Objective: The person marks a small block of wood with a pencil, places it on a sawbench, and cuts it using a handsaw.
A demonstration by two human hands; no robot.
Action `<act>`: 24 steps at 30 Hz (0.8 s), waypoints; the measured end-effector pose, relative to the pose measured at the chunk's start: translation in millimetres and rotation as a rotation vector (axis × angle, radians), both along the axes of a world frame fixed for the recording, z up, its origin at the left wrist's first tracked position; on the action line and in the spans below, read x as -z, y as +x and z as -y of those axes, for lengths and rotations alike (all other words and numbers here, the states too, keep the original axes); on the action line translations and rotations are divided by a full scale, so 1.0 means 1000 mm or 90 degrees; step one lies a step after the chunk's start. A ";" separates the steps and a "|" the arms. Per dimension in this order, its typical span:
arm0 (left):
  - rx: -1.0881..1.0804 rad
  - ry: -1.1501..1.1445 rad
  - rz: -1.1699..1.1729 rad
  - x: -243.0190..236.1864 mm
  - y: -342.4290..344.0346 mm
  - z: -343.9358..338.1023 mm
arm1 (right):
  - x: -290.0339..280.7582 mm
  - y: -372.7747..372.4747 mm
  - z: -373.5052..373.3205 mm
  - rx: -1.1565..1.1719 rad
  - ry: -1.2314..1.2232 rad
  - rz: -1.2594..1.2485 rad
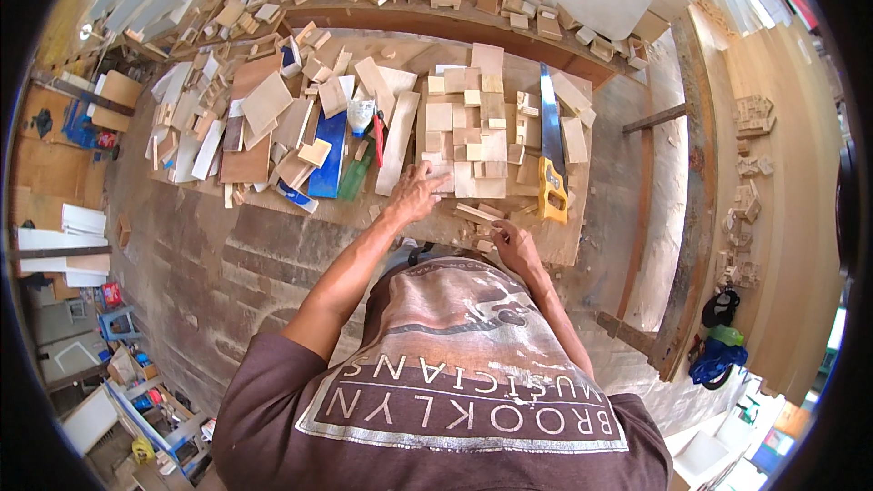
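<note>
A panel of pale wood blocks (466,127), set side by side at uneven heights, lies on the workbench in front of me. At its near left corner my left hand (416,195) rests with fingers stretched out, touching the edge blocks. My right hand (515,245) is lower and to the right, above the bench's near edge. Its thumb and fingers are pinched together; what is between them is too small to make out. Just beyond those fingertips lies a thin wood strip (478,215), with small scraps around it.
A handsaw (552,145) with a yellow handle lies right of the panel. To the left are a white glue bottle (361,116), a blue board (328,155) and heaped wood offcuts (265,105). More blocks line a back shelf (364,16). A wooden beam (641,218) stands at right.
</note>
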State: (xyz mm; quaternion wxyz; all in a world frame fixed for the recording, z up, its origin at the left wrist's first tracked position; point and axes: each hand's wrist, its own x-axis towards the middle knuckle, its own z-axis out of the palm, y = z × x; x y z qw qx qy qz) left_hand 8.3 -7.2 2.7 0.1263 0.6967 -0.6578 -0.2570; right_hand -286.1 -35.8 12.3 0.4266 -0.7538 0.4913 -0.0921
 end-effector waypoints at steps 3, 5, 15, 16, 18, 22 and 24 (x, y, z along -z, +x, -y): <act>0.027 0.033 -0.005 -0.014 0.004 0.005 | -0.002 0.013 -0.012 0.018 -0.003 0.015; 0.048 0.047 -0.018 -0.018 0.008 0.009 | 0.000 0.021 -0.014 0.021 0.009 0.008; 0.139 0.007 -0.020 -0.011 0.027 0.019 | -0.009 0.111 -0.006 0.035 -0.140 -0.045; 0.148 0.004 -0.024 -0.009 0.030 0.019 | -0.008 0.119 -0.002 0.026 -0.118 -0.067; 0.154 -0.008 -0.050 -0.006 0.035 0.020 | -0.009 0.131 0.007 0.001 -0.077 -0.108; 0.128 -0.087 -0.036 0.010 0.041 0.020 | -0.022 0.142 0.008 -0.024 -0.083 -0.216; 0.086 -0.046 -0.018 0.000 0.039 0.018 | -0.021 0.141 0.010 -0.033 -0.084 -0.232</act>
